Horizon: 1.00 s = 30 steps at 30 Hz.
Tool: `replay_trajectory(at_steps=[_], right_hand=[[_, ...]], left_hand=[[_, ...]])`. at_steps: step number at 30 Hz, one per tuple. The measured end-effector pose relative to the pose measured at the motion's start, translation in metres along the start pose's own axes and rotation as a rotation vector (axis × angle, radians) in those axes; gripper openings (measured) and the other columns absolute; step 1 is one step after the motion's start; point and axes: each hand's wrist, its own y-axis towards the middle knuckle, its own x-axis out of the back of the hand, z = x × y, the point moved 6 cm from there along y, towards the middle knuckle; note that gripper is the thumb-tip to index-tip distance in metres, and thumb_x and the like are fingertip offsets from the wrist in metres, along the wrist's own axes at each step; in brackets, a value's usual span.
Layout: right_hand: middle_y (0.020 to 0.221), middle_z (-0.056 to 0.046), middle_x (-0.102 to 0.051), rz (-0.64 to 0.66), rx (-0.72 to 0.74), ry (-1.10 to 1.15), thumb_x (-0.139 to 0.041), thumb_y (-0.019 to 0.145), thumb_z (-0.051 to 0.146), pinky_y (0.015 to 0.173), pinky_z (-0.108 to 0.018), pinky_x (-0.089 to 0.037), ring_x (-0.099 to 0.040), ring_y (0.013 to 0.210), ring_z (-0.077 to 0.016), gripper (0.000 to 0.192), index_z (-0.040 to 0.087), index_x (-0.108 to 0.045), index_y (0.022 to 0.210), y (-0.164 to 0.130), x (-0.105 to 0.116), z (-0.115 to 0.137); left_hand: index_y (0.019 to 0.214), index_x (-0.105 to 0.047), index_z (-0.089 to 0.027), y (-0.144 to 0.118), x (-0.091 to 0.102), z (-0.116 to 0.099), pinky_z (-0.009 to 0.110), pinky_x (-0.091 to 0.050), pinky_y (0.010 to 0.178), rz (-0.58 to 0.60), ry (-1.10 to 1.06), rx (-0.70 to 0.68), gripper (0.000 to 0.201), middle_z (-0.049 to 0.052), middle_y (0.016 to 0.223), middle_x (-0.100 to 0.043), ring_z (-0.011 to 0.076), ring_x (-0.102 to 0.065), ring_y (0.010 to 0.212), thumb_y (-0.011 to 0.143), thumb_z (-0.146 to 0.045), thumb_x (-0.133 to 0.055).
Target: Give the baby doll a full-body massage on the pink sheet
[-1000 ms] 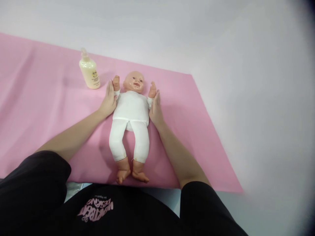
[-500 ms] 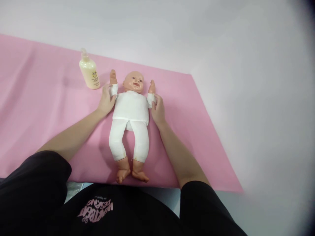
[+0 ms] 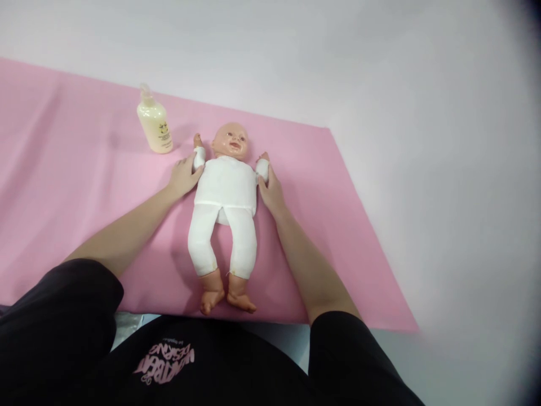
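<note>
bottle (image 3: 155, 125): upright on the pink mat (image 3: 63, 169), far left of the doll, untouched.
left hand (image 3: 182, 177): fingers curled loosely round the doll's upper arm; grip probably light.
doll (image 3: 226, 192): on its back, mid-mat; soft cloth body, hard head and limbs, light, likely floppy; hold at arms or trunk. long axis near-to-far, head far.
right hand (image 3: 273, 189): fingers closed on the other sleeve.

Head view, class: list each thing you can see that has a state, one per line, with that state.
Doll: on its back on the mat, arms raised.
Bottle: upright, pump on top.
Mat: spread flat, slightly creased.
Left hand: holding the doll's arm.
Right hand: holding the doll's other arm.
</note>
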Motion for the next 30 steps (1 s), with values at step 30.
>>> replay_trajectory(at_steps=[30], right_hand=[[0.144,-0.016,-0.065,-0.084,0.465,-0.018,-0.059,0.096,0.053,0.119,-0.06,-0.051,-0.063,0.137,-0.0336,0.063,0.027,-0.047,0.152,-0.025,0.005,0.058]], left_hand=[[0.113,-0.068,-0.022,-0.02,0.03,-0.084,0.048,-0.053,0.105,0.127,-0.173,-0.403,0.045,0.01,0.106,-0.076,0.0288,-0.072,0.105,0.087,-0.058,-0.07]])
